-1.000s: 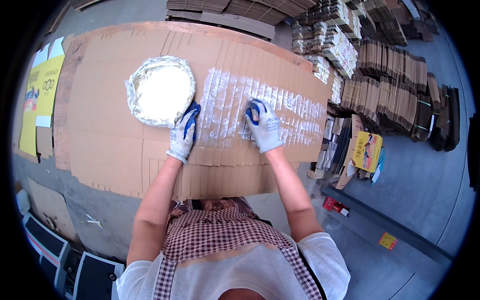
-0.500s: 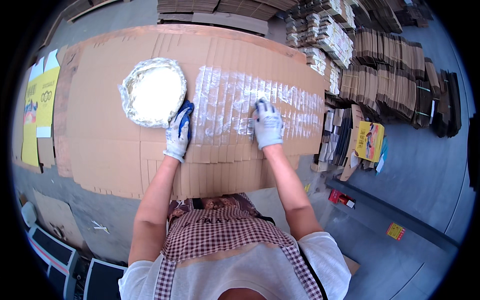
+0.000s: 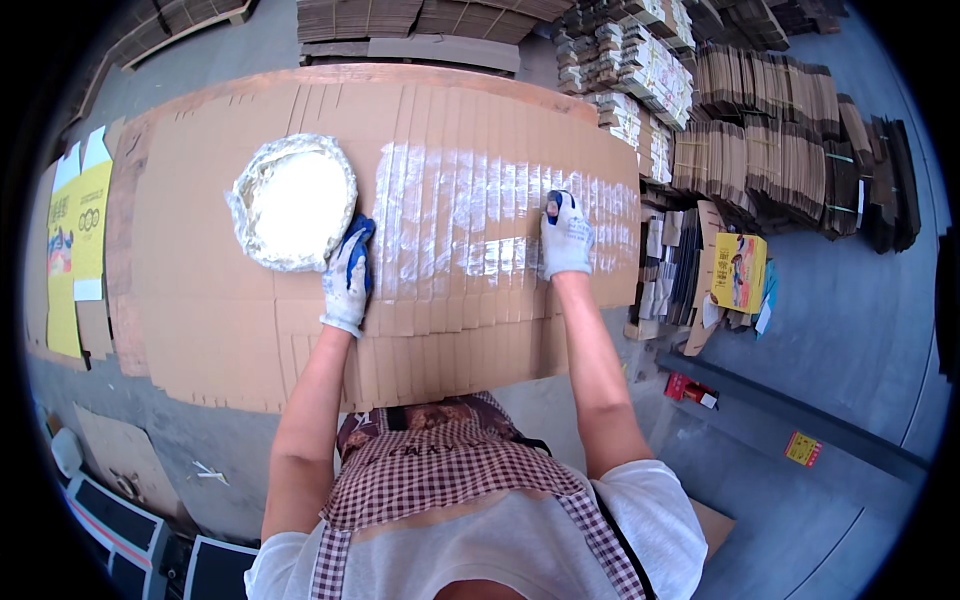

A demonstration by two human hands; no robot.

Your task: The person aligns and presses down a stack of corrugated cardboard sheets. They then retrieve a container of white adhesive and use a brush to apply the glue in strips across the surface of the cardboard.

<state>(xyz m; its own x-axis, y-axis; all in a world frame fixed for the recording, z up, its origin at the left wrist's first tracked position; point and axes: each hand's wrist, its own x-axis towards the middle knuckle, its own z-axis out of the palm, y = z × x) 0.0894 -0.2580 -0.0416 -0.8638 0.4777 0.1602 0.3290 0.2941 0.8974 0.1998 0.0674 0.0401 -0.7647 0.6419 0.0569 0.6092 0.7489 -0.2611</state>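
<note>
Two gloved hands press flat on the cardboard [image 3: 200,300] — I see my left hand [image 3: 349,280] beside the paste bowl [image 3: 293,202], my right hand [image 3: 566,236] well apart on the white smear [image 3: 470,220], fingers spread, gripping nothing.

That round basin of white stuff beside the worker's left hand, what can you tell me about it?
The basin is round and shallow, filled nearly to the brim with smooth white paste. Its rim is crusted with dried, lumpy whitish-yellow residue, so the material beneath cannot be told. It sits flat on the fanned cardboard sheets, toward their left side. The gloved left hand rests at its lower right edge, seemingly touching the rim. White smears streak the cardboard to its right.
</note>
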